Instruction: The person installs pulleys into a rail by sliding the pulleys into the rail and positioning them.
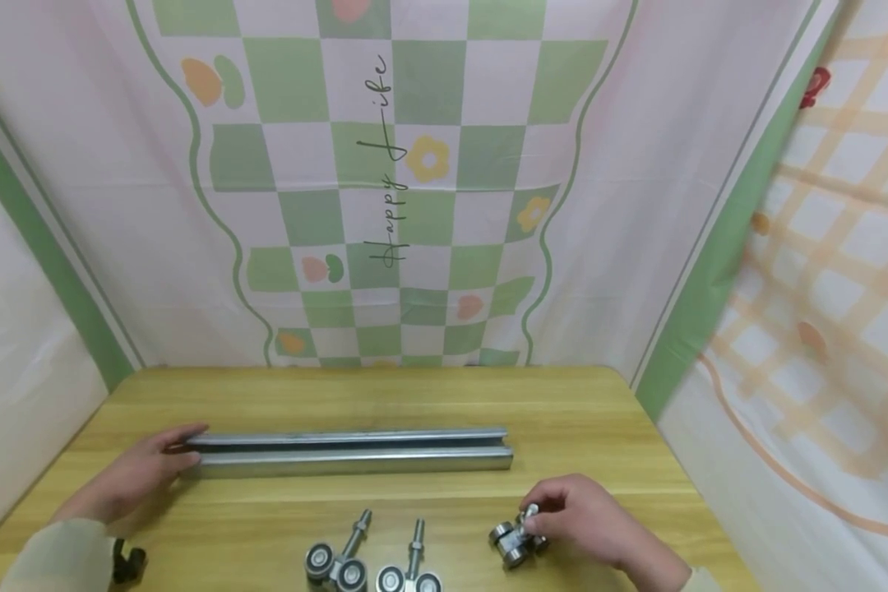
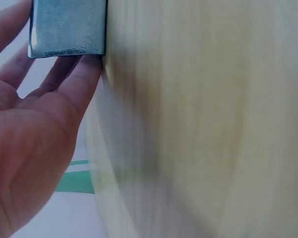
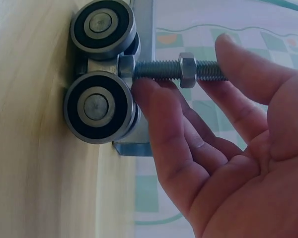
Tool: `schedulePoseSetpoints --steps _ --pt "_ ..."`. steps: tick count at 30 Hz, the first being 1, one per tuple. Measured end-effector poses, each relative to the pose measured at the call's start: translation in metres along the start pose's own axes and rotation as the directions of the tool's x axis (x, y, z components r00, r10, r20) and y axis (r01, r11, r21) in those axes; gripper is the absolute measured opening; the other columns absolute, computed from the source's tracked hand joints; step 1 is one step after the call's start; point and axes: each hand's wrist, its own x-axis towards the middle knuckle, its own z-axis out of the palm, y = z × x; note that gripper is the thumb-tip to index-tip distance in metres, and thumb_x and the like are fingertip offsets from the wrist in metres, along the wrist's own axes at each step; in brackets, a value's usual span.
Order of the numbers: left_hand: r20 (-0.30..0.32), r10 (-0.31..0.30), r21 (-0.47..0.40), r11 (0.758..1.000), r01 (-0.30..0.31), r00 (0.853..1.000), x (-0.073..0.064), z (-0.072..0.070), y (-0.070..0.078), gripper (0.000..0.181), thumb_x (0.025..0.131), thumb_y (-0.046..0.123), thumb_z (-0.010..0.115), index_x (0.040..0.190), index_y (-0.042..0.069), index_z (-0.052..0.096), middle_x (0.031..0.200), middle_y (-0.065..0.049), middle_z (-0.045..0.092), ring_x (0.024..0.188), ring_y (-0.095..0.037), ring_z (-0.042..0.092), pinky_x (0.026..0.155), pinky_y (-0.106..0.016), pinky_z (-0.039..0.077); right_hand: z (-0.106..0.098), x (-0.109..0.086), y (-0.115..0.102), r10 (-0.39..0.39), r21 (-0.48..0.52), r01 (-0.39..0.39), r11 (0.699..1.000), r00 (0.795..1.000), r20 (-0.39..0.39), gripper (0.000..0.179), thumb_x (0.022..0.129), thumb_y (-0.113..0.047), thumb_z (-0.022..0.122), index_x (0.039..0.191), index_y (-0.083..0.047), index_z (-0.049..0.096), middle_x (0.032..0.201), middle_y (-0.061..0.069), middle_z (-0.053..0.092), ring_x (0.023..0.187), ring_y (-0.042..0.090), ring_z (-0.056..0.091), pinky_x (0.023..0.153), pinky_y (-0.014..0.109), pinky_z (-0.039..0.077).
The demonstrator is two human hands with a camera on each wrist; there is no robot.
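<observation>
A galvanized steel rail lies across the table, its slot facing up. My left hand grips its left end, thumb on the near side and fingers at the far side; the left wrist view shows the rail's end between the fingers. At the right, my right hand holds a roller trolley by its threaded bolt. Close up in the right wrist view, the bolt carries a nut, with thumb and fingers around it. The wheels are at or close to the tabletop; contact cannot be told.
Two more roller trolleys, one to the left and one beside it, rest near the table's front edge, bolts pointing away. The wooden table ends at a printed curtain behind. Other curtains hang on both sides.
</observation>
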Motion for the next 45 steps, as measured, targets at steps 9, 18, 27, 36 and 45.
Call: schedulePoseSetpoints --steps 9,18,27,36,45 --pt "0.031 -0.171 -0.067 0.983 0.173 0.985 0.013 -0.008 0.013 0.062 0.093 0.013 0.068 0.143 -0.012 0.040 0.138 -0.036 0.044 0.114 -0.035 0.054 0.086 -0.043 0.054 -0.009 -0.001 0.005 0.034 0.053 -0.032 0.998 0.998 -0.045 0.019 0.089 -0.020 0.076 0.100 -0.005 0.074 0.092 0.004 0.069 0.084 0.024 0.063 0.067 0.035 0.060" --pt "0.063 -0.226 -0.050 0.972 0.229 0.972 0.018 -0.010 0.024 0.064 0.091 0.010 0.070 0.141 -0.016 0.038 0.140 -0.041 0.038 0.115 -0.037 0.055 0.090 -0.050 0.053 -0.021 -0.002 0.015 0.069 0.067 -0.061 0.996 0.991 -0.117 0.025 0.088 -0.019 0.077 0.103 0.000 0.073 0.094 0.006 0.069 0.084 0.025 0.064 0.066 0.035 0.060" --pt "0.074 -0.254 -0.065 0.964 0.259 0.964 0.019 -0.011 0.025 0.066 0.090 0.009 0.071 0.142 -0.015 0.037 0.139 -0.040 0.039 0.111 -0.035 0.057 0.089 -0.052 0.053 -0.029 -0.005 0.018 0.095 0.042 -0.088 0.995 0.976 -0.195 0.025 0.089 -0.019 0.076 0.105 -0.001 0.073 0.093 0.005 0.071 0.084 0.023 0.065 0.067 0.033 0.060" --pt "0.073 -0.283 -0.082 0.954 0.288 0.956 0.020 -0.012 0.025 0.067 0.090 0.009 0.070 0.144 -0.012 0.036 0.141 -0.040 0.034 0.114 -0.040 0.055 0.089 -0.055 0.053 -0.031 -0.002 0.020 0.158 -0.025 -0.176 0.984 0.933 -0.322 0.024 0.089 -0.020 0.076 0.106 -0.004 0.074 0.089 0.001 0.070 0.077 0.019 0.063 0.064 0.028 0.056" --pt "0.077 -0.287 -0.078 0.953 0.293 0.955 0.019 -0.011 0.026 0.068 0.090 0.010 0.071 0.145 -0.012 0.036 0.143 -0.041 0.031 0.115 -0.043 0.053 0.089 -0.055 0.053 -0.039 0.005 0.030 0.180 -0.058 -0.225 0.973 0.888 -0.422 0.022 0.091 -0.022 0.073 0.107 -0.006 0.074 0.077 0.002 0.069 0.070 0.019 0.063 0.061 0.028 0.053"
